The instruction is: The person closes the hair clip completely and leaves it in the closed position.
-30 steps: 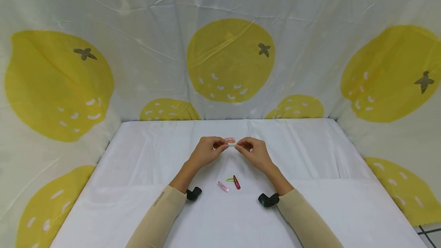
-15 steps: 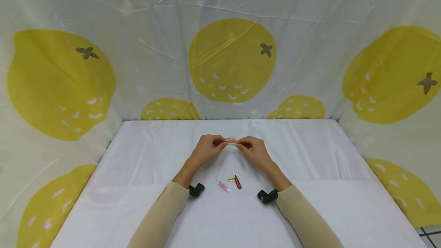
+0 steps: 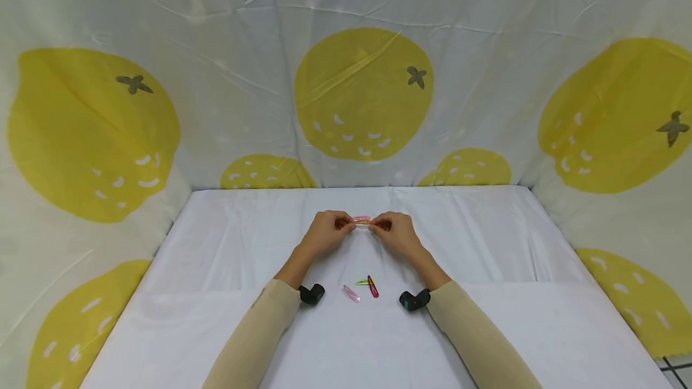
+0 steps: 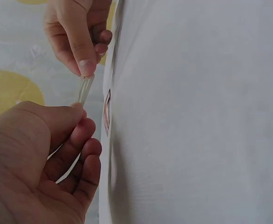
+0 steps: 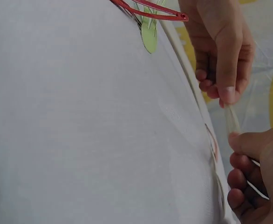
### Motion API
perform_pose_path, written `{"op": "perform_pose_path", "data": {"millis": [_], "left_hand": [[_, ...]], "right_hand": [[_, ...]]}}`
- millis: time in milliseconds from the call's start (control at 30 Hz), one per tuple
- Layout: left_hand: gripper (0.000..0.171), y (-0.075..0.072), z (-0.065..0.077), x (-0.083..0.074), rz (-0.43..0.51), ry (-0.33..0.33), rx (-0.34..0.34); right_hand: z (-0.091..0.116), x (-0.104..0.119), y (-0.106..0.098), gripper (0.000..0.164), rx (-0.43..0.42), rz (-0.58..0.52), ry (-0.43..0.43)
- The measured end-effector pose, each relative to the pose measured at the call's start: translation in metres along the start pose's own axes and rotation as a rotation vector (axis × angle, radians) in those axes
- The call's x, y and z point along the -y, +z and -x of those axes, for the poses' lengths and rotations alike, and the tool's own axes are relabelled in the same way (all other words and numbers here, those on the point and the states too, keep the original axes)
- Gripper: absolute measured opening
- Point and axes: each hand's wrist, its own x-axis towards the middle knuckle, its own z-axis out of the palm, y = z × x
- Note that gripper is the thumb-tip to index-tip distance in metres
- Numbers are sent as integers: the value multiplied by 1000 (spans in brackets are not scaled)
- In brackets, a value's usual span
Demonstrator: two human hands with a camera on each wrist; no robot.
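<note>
In the head view my left hand (image 3: 326, 232) and right hand (image 3: 399, 234) meet near the far part of the table. Between them they pinch a pale, whitish snap hair clip (image 4: 85, 89), one end in each thumb and fingertips. The fingers cover both ends of it. Just beyond, pink and orange hair clips (image 3: 362, 218) lie together on the cloth, partly overlapped by the held one. Nearer the body rest a red hair clip (image 3: 373, 287), a green hair clip (image 5: 149, 37) partly under the red one, and a pink hair clip (image 3: 351, 293).
White cloth (image 3: 216, 329) covers the table. A curtain (image 3: 259, 77) printed with yellow lemons encloses its back and both sides. Black wrist cameras (image 3: 415, 301) sit at both cuffs, close over the tabletop.
Both hands have shifted slightly away from the body with the pale hair clip between them, and the forearms have drawn a little closer together. The clips on the cloth stay put.
</note>
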Motion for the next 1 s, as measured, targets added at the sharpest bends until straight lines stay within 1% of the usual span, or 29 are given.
{"op": "perform_pose_path", "data": {"millis": [100,300,467,767,1000], "left_hand": [[11,3,-5,3,-10,11,10],[13,5,-9,5,-37,-21,16],[13,7,-12,2,-43,-53,22],[11,10,-17,0,-88,-76,24],[10,8,-18,-3,-70,-97,-13]], "right_hand": [[-3,-5,1,7,16,9,25],[-6,-6,1,7,48,36,43],[-8,-5,0,7,56,53,57],[-10,-5,1,9,62,86,77],[-13,-5,4,8,66,90,82]]}}
